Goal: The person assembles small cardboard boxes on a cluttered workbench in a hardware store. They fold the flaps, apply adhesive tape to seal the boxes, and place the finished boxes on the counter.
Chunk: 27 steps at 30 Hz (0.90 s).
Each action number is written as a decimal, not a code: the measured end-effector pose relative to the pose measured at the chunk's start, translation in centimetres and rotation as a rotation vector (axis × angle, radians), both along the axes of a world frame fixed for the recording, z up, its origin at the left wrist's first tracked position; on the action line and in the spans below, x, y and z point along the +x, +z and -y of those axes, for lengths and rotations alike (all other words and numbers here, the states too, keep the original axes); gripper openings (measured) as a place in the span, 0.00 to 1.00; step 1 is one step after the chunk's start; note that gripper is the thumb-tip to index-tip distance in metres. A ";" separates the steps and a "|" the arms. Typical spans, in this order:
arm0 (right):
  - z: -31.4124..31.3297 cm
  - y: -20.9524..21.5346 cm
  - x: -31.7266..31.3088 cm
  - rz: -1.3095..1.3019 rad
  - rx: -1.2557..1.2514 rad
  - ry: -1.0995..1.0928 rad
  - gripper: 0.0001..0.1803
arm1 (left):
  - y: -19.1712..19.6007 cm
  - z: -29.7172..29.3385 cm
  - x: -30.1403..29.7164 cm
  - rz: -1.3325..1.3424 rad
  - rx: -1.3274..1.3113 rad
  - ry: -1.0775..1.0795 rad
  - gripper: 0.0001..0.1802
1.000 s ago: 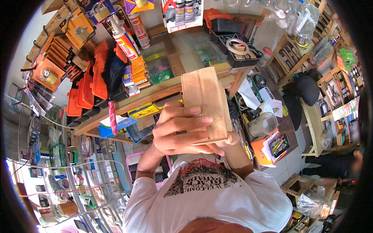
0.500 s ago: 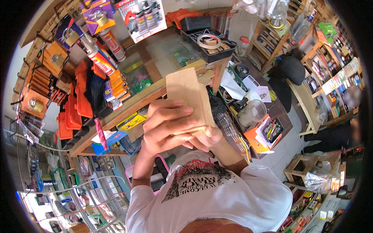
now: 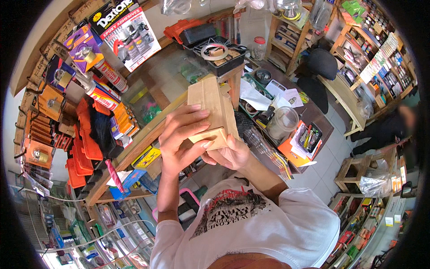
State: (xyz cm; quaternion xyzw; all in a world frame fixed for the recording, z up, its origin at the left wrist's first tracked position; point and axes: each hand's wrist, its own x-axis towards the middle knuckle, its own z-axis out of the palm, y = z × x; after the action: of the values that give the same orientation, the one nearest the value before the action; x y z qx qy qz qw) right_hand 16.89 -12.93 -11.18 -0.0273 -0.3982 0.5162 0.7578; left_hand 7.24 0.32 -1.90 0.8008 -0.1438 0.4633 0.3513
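A brown cardboard box (image 3: 210,102) is held up in front of my chest, its long side slanting away from me. My left hand (image 3: 180,136) grips it from the left, with fingers laid over its upper face and the thumb at the near end. At that end a small cardboard flap (image 3: 212,138) juts out by the left thumb. My right hand (image 3: 234,153) holds the box from below on the right, thumb against the near corner. What the box contains, if anything, is hidden.
Ahead stands a wood-framed glass counter (image 3: 134,161) with a black tray (image 3: 224,60) on it. Red-and-white sealant tubes (image 3: 102,96) and orange cases (image 3: 80,143) crowd the left. At right, a dark desk (image 3: 320,127) carries a clear jar (image 3: 283,122) and an orange box (image 3: 293,148).
The near-end flap now shows, with my left thumb beside it. My hands have spread from their overlapped hold, and the view has shifted so that the counter goods sit lower.
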 end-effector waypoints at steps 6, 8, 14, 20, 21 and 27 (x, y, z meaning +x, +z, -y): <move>1.0 1.2 -0.7 0.019 -0.165 -0.205 0.34 | -0.2 -1.0 0.0 -0.086 0.057 0.013 0.22; 1.2 1.3 -0.8 0.067 -0.203 -0.317 0.33 | 0.2 -0.9 -0.1 -0.118 0.096 0.047 0.25; 1.7 0.4 -2.0 0.382 -0.482 -0.880 0.27 | 0.9 -0.4 -0.4 -0.313 0.119 0.098 0.30; 0.0 -0.2 -1.8 0.772 -0.260 -1.370 0.23 | -1.1 0.3 0.3 -0.473 -0.365 -0.207 0.30; 0.0 -0.3 -1.8 0.853 -0.243 -1.362 0.22 | -1.5 0.2 0.4 -0.469 -0.395 -0.238 0.29; 2.5 -3.2 -2.5 0.554 -0.445 -0.727 0.29 | -2.0 -3.3 0.3 -0.382 -0.389 -0.330 0.30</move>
State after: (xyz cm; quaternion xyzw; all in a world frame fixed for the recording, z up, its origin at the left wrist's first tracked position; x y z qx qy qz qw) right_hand 14.40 -15.46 -14.34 -0.4607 -0.4292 0.2649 0.7303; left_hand 7.58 3.62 -3.94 0.7571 -0.1117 0.2600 0.5888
